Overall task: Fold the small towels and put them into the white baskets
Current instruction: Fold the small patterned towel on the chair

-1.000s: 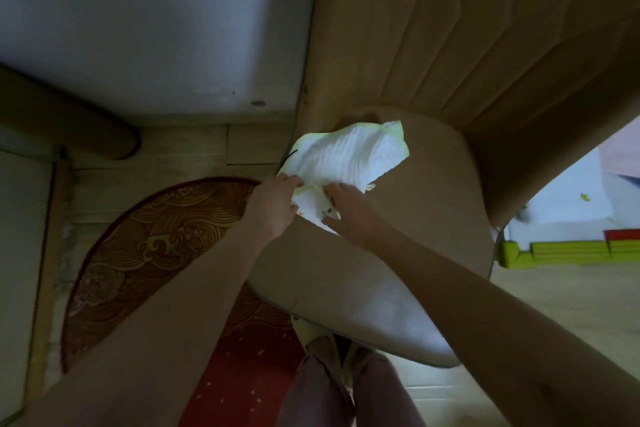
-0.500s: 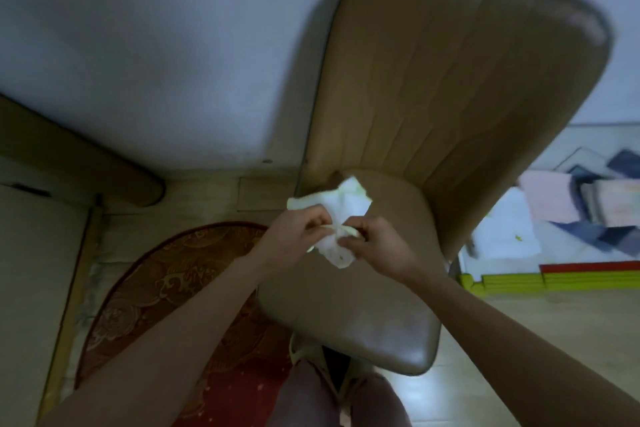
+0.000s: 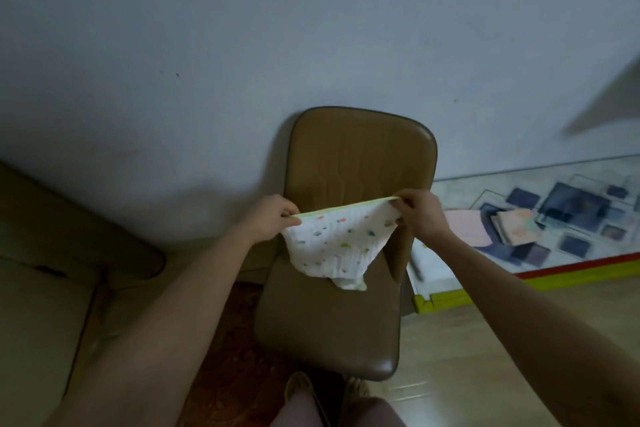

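Two bare hands, left hand (image 3: 273,218) and right hand (image 3: 420,215), one white dotted cloth towel (image 3: 337,246), one brown padded leather chair (image 3: 332,329) and one colourful patterned floor mat (image 3: 571,215) were in view.

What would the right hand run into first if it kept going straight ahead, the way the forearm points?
Most likely the chair backrest: the right hand, pinching the towel corner, points up and inward toward its right edge. Depth is unclear, so it could slip past to the wall.
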Demonstrator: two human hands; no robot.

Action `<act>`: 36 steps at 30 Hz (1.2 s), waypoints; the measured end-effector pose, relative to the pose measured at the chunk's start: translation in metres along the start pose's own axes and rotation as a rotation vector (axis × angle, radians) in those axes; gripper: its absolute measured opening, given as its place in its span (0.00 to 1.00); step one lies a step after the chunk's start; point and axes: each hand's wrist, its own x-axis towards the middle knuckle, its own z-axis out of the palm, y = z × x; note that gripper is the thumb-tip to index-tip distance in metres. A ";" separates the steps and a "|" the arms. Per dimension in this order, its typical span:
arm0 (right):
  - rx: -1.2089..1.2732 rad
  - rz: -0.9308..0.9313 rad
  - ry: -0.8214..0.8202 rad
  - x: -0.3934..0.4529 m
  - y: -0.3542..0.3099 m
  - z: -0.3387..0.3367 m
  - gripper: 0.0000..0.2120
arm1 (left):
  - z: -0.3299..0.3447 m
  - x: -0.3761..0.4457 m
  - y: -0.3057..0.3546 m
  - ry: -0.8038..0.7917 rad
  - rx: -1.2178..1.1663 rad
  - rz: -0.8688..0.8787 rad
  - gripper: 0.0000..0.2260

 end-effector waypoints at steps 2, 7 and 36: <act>-0.021 -0.035 0.116 0.003 -0.007 -0.016 0.07 | -0.009 0.000 0.019 0.095 -0.236 -0.010 0.05; -0.096 -0.077 0.127 0.006 -0.018 -0.040 0.10 | -0.013 -0.005 0.050 0.130 -0.587 -0.003 0.06; 0.448 -0.069 -0.132 0.024 -0.043 -0.067 0.07 | -0.047 -0.023 0.059 0.484 -0.575 0.014 0.07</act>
